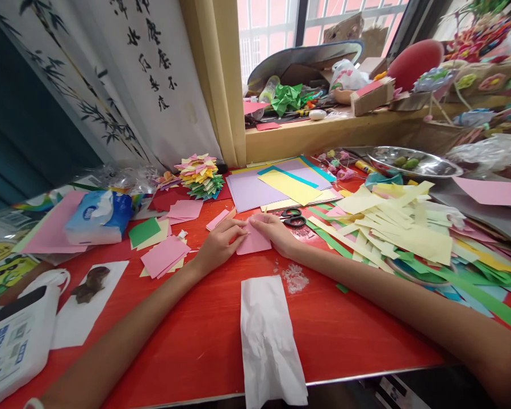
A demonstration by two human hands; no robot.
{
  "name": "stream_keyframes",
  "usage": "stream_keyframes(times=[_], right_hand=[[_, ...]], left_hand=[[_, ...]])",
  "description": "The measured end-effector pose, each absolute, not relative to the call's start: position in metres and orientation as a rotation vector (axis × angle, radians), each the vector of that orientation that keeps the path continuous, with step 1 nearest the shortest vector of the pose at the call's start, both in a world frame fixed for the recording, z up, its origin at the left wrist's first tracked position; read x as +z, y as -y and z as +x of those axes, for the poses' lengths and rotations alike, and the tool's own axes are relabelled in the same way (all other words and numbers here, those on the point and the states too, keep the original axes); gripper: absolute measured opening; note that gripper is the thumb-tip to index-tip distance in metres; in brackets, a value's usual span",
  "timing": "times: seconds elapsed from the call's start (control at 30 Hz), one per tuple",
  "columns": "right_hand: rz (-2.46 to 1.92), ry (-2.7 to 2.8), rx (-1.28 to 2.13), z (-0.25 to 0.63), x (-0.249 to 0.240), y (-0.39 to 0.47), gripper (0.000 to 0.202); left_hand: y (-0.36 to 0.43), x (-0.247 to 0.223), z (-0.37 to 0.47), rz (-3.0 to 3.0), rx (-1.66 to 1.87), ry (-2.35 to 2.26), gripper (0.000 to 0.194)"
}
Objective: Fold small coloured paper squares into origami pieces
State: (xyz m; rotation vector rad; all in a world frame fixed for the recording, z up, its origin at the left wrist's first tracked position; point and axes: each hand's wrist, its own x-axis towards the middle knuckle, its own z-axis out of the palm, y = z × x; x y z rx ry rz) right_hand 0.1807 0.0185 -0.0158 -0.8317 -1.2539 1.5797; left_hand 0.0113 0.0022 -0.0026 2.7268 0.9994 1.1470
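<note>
My left hand (220, 241) and my right hand (276, 232) meet near the middle of the red table (187, 329), both closed on a pink paper square (255, 238). The left fingers pinch its left edge; the right thumb and fingers hold its upper right part. Just behind the left hand lies a narrow folded pink piece (217, 219). To the left are loose pink squares (166, 255) and a green square (144, 232). Black-handled scissors (294, 218) rest to the right of the right hand.
A white crumpled paper (268, 341) lies in front. Paper strips (392, 227) and a metal plate (415, 161) are at right. A tissue pack (99, 217), a folded-paper stack (200, 177) and a white wipes pack (19, 341) stand left. Coloured sheets (255, 196) lie behind.
</note>
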Motion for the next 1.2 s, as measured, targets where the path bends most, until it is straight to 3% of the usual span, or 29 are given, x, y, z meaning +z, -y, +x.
stream_keyframes(times=[0.27, 0.67, 0.93, 1.2], right_hand=[[-0.858, 1.217, 1.577, 0.180, -0.017, -0.020, 0.011], [-0.862, 1.331, 1.476, 0.182, -0.012, -0.017, 0.039], [-0.985, 1.642, 1.249, 0.182, -0.003, -0.011, 0.035], [-1.010, 1.659, 1.305, 0.180, 0.001, -0.010, 0.027]], left_hand=[[-0.003, -0.004, 0.012, 2.724, 1.096, -1.005, 0.009], [-0.003, 0.001, 0.014, 2.680, 1.081, -1.037, 0.008], [-0.008, 0.005, 0.010, 2.436, 1.045, -1.174, 0.010], [-0.008, 0.004, 0.009, 2.216, 1.157, -1.194, 0.013]])
